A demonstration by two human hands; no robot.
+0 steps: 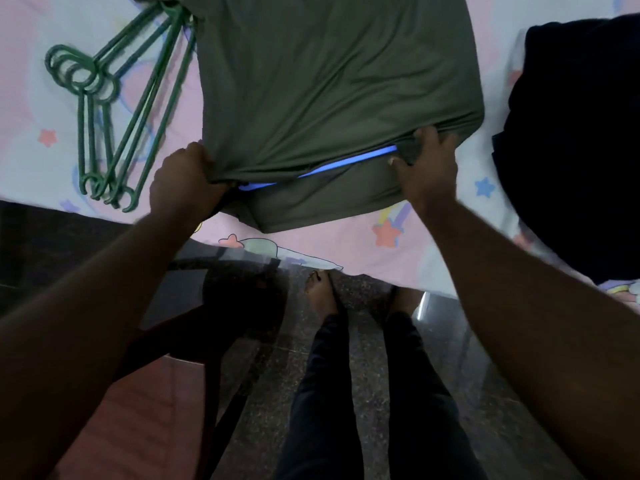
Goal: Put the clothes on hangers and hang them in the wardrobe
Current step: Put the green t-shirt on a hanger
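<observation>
1. The green shirt [325, 98] lies flat on the bed sheet [346, 244].
2. The left hand [183, 178] grips its near edge.
3. The right hand [429, 168] pinches the same edge.
4. A blue hanger [346, 166] peeks out between the hands.
5. Green hangers [114, 109] lie left of the shirt.

The bed [346, 244] in front of me wears a pink and pale sheet printed with stars. On it lies the olive shirt [329, 91], spread flat with its hem near the bed's edge. To its left a bunch of green hangers [114, 109] rests on the sheet, their far ends tucked under the shirt. To the right sits a heap of dark clothes [575, 140].
</observation>
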